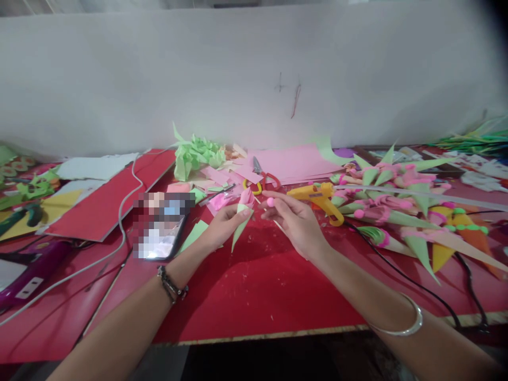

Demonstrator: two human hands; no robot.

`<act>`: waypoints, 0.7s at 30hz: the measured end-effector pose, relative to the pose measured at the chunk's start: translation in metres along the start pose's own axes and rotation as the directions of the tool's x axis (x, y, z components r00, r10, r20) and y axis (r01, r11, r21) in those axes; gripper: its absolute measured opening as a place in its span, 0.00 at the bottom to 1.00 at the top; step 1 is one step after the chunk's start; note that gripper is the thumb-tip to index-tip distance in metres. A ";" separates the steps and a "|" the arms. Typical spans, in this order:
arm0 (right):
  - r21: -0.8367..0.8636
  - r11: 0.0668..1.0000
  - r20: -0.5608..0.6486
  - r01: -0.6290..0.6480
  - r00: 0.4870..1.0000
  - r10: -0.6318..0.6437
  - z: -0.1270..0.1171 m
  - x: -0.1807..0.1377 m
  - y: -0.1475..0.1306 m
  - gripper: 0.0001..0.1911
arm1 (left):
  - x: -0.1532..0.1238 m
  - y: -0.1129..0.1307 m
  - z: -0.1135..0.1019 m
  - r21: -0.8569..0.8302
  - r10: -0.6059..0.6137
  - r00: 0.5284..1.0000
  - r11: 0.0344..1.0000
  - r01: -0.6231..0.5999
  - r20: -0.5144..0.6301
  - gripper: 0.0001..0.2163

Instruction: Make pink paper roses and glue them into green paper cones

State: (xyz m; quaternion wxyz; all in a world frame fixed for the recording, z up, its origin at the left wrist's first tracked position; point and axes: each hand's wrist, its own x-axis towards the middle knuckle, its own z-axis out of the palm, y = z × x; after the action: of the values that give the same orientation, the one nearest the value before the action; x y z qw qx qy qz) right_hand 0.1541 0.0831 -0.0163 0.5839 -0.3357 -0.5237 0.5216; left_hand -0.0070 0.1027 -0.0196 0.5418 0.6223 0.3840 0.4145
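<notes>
My left hand [223,226] grips a paper flower [241,222], a pale green cone with pink paper petals at its top and its point hanging down. Close to its right, my right hand [297,225] pinches a small pink pom-pom [271,202] at the fingertips. The pom-pom is apart from the flower. A thin pale stick [280,226] lies beneath the right hand. Just beyond that hand rests a yellow glue gun [319,200]. Behind the flower lie scissors [262,177] with red and yellow handles.
Finished-looking paper cones [392,201] are piled at the right. Crumpled green paper [200,156] and pink sheets [297,161] lie along the wall. A phone [169,233] sits left of my hands. A white cable [123,217] and a purple power strip [35,275] are further left.
</notes>
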 end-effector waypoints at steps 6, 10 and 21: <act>-0.094 0.995 -0.072 0.038 0.996 -0.045 -0.001 0.000 0.002 0.07 | 0.000 -0.001 -0.002 0.098 -0.003 0.999 0.995 -0.001 0.043 0.17; 0.018 0.999 -0.098 0.052 0.994 -0.050 0.001 0.002 0.003 0.09 | -0.002 0.001 -0.002 0.173 0.039 0.985 0.983 -0.068 0.167 0.16; -0.093 0.990 -0.076 0.103 0.991 -0.110 0.001 0.001 -0.001 0.07 | -0.007 0.006 0.003 0.275 0.033 0.911 0.948 -0.159 0.412 0.16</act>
State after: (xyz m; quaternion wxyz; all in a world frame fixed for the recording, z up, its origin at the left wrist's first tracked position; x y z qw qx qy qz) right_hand 0.1531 0.0834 -0.0150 0.6161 -0.3538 -0.5397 0.4517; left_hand -0.0066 0.0942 -0.0147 0.4862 0.7878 0.2917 0.2405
